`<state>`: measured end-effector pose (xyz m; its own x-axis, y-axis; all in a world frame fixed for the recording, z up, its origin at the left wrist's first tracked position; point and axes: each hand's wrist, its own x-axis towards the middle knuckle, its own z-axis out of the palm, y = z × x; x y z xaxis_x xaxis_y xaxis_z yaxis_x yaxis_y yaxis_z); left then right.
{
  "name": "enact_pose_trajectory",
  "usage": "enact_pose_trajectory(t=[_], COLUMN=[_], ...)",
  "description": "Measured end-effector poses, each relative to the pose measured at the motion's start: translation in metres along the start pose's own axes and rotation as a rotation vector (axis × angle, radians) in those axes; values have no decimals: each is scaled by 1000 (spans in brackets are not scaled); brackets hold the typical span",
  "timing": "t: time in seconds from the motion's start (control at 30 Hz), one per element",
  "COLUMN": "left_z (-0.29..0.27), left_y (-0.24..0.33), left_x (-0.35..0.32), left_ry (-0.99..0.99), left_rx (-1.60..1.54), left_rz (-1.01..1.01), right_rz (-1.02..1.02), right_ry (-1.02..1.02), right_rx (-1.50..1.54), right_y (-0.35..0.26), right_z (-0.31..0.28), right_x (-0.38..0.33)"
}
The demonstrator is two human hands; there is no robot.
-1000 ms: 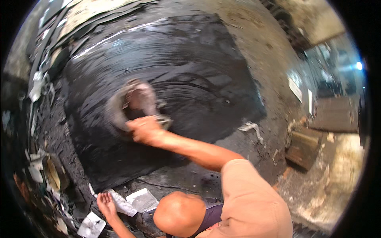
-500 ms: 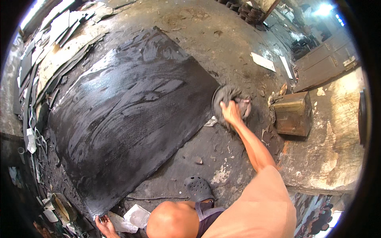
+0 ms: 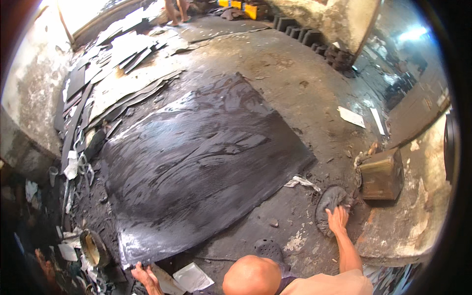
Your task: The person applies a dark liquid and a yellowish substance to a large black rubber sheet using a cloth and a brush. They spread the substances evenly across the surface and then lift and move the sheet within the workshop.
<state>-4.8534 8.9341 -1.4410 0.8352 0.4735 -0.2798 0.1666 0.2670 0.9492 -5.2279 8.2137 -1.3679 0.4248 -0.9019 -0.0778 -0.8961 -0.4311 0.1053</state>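
Observation:
A large black sheet (image 3: 206, 162), glossy with wet-looking streaks, is spread over the floor in front of me. My left hand (image 3: 146, 278) pinches its near left corner, which looks slightly raised and catches the light. To the right of the sheet, apart from it, my right hand (image 3: 338, 220) is closed on a bunched grey rag (image 3: 325, 204) down at floor level. A crumpled whitish strip (image 3: 302, 182) lies by the sheet's right corner. The fingertips of my left hand are partly hidden at the sheet's edge.
A square metal can (image 3: 381, 174) stands on the right, beyond the rag. Offcuts and flat scraps (image 3: 123, 64) are heaped along the left. Near my left hand sit a round container (image 3: 93, 248) and white papers (image 3: 192, 278). A person's legs (image 3: 176, 11) show at the far end.
My right hand has drawn the rag off the sheet's right corner and toward me. My left hand stays at the near corner. The view has tilted up, showing more of the far floor.

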Motion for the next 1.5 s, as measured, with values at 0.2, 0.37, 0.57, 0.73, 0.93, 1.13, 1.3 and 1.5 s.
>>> enact_pose_trajectory(t=[0.2,0.37,0.57,0.73,0.93,1.13,1.3,1.5], left_z=[141,215,308,378,476,666,838,1053], left_y=[168,288,392,463,562,664,773,769], left_x=[-31,-2,-6,-11,64,67,-20,-252], left_ry=[-68,-106,-80,-85,-169,-558,-878,-1163], left_rx=[107,48,91,123,266,276,478,609], left_rz=[31,44,13,55,115,74,193,292], right_rz=[251,763,1221,1179,925,611,365,353], right_ry=[47,-741,-348,-513,-268,134,147,398], right_rx=[49,1387,1839,1334,1099,1204,1293,1218], right_y=[-37,-111,-215,-241,-313,-270,-200,-34], right_z=[-101,-3,-25,-131,-333,-492,-712,-831], right_x=[13,103,170,224,256,336,392,452])
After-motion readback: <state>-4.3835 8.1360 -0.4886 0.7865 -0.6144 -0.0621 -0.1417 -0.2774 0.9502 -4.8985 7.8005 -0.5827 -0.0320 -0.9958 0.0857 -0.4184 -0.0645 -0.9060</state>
